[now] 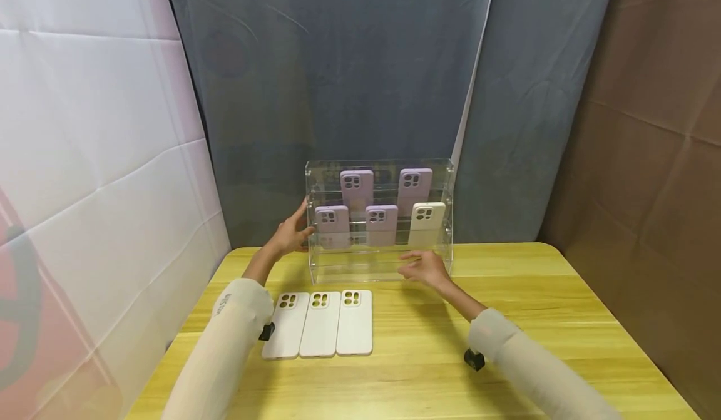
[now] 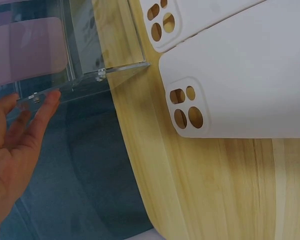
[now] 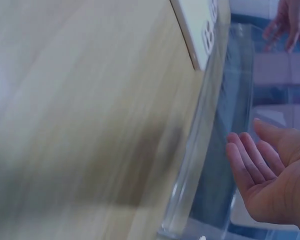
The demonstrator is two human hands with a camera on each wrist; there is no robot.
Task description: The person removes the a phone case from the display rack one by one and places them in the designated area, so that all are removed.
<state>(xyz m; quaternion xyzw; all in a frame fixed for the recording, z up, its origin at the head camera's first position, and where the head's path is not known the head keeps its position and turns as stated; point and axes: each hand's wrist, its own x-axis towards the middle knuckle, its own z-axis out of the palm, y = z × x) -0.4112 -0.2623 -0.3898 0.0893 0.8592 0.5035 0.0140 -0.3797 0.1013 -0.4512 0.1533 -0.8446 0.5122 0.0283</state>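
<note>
A clear acrylic display rack (image 1: 343, 276) stands on the table, bearing several lilac phone cases (image 1: 381, 235) and one cream phone case (image 1: 426, 226) at its right. At the rack's left side is my left hand (image 1: 290, 235), its extended fingertips right at the edge panel in the left wrist view. My right hand (image 1: 425, 268) is before the lower front of the rack, below the cream case. Its fingers are loosely bent with nothing between them, as the right wrist view shows. Three white phone cases (image 1: 355, 326) lie side by side in front of the rack.
The wooden table (image 1: 507, 332) has rounded far corners. A grey-blue curtain (image 1: 338, 82) hangs close behind the rack. Pale cloth (image 1: 101, 113) closes off the left side and brown cloth (image 1: 636, 126) the right.
</note>
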